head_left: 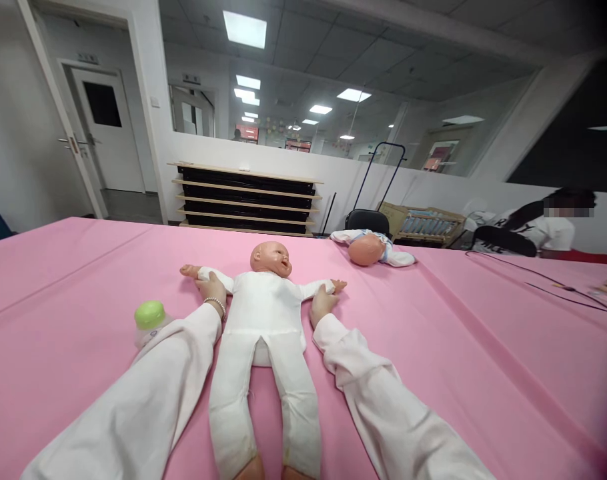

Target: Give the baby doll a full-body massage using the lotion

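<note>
On the pink tablecloth [433, 373], the white-bodied doll [266, 307] lies face-up, arms outspread, with left hand [212, 288] and right hand [323, 307] each grasping one forearm.

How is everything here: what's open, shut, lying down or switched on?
White doll: lying on its back, arms spread
Left hand: gripping one of its arms
Right hand: gripping the other
Second doll: lying down
Bottle: green cap on
Far door: looks shut
Ceiling lights: on
Pink cloth: spread out, creased
</note>
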Motion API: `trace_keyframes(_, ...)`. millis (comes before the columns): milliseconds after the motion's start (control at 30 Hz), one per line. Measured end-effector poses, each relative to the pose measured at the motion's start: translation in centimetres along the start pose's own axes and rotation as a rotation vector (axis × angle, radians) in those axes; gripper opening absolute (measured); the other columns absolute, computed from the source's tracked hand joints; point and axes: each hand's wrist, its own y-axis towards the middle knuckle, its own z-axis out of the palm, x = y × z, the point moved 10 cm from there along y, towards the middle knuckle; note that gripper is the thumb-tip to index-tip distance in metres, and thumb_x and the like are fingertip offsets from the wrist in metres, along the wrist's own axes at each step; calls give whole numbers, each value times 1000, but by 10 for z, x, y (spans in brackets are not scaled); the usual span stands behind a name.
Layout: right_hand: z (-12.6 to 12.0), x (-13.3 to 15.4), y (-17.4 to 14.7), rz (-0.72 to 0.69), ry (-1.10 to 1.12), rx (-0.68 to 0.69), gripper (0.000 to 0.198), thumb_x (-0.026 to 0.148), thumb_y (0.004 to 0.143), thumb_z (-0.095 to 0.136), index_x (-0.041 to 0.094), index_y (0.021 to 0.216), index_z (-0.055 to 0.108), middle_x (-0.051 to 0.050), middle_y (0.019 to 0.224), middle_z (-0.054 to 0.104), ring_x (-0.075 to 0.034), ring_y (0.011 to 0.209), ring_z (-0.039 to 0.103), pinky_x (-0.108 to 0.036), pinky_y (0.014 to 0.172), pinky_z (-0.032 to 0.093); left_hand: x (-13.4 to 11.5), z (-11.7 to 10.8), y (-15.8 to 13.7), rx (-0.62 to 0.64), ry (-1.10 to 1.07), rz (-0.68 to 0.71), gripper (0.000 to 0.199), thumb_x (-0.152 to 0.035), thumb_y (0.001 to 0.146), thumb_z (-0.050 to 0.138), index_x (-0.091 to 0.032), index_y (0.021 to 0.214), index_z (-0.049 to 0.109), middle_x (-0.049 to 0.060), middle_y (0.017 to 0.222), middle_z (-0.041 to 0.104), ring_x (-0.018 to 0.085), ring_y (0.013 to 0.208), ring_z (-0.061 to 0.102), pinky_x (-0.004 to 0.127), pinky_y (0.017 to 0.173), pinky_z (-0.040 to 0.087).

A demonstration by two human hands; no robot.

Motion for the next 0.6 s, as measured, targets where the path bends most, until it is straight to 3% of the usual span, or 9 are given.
trace_keyframes(67, 2, 12, -3, -76, 19, 29, 57, 23, 76, 37, 6, 128, 20, -23, 129, 38, -22, 119, 42, -39, 96, 39, 0, -1, -1, -1, -1, -26, 60, -26, 83, 38, -6, 135, 17, 21, 126, 44, 27, 113, 49, 41, 93, 42)
trace_keyframes(167, 14, 60, -31, -447, 49, 205, 51, 19, 78, 37, 15, 128, 30, -13, 129, 40, -17, 121, 39, -37, 101, 34, -24, 4, -9, 56, -12, 59, 61, -29, 82, 44, -15, 137, 22, 14, 127, 47, 26, 113, 49, 39, 95, 40)
trace_keyframes(233, 31, 92, -66, -770, 15, 423, 49, 11, 76, 35, 20, 124, 40, -9, 133, 37, -16, 123, 37, -37, 103, 32, -53, 14, -20, 158, -16, 249, 60, -29, 82, 47, -20, 137, 24, 8, 130, 46, 22, 117, 46, 35, 98, 37)
trace_keyframes(333, 54, 107, -118, -1115, -97, 763, 54, 2, 73, 33, 25, 118, 51, -3, 137, 33, -16, 127, 30, -39, 105, 29, -92, 38, -51, 401, 35, 650, 55, -21, 81, 44, -17, 135, 31, 8, 132, 44, 20, 119, 43, 33, 99, 35)
trace_keyframes(400, 61, 107, -132, -1198, -151, 864, 56, -1, 72, 33, 27, 116, 54, -1, 138, 32, -17, 130, 26, -41, 106, 26, -100, 53, -73, 551, 96, 849, 50, -15, 79, 42, -17, 129, 43, 8, 128, 49, 20, 116, 46, 35, 98, 36)
trace_keyframes(467, 63, 105, -132, -1179, -172, 871, 57, -1, 71, 34, 27, 115, 55, 1, 140, 29, -18, 131, 23, -41, 107, 25, -100, 61, -86, 633, 154, 951, 46, -13, 77, 43, -18, 121, 51, 6, 125, 52, 21, 114, 47, 37, 98, 36)
trace_keyframes(600, 64, 99, -123, -1054, -127, 863, 54, 0, 71, 34, 26, 112, 57, 0, 139, 30, -17, 130, 26, -39, 106, 26, -97, 64, -85, 642, 146, 942, 47, -11, 76, 44, -21, 122, 51, 5, 126, 51, 21, 115, 46, 39, 98, 36)
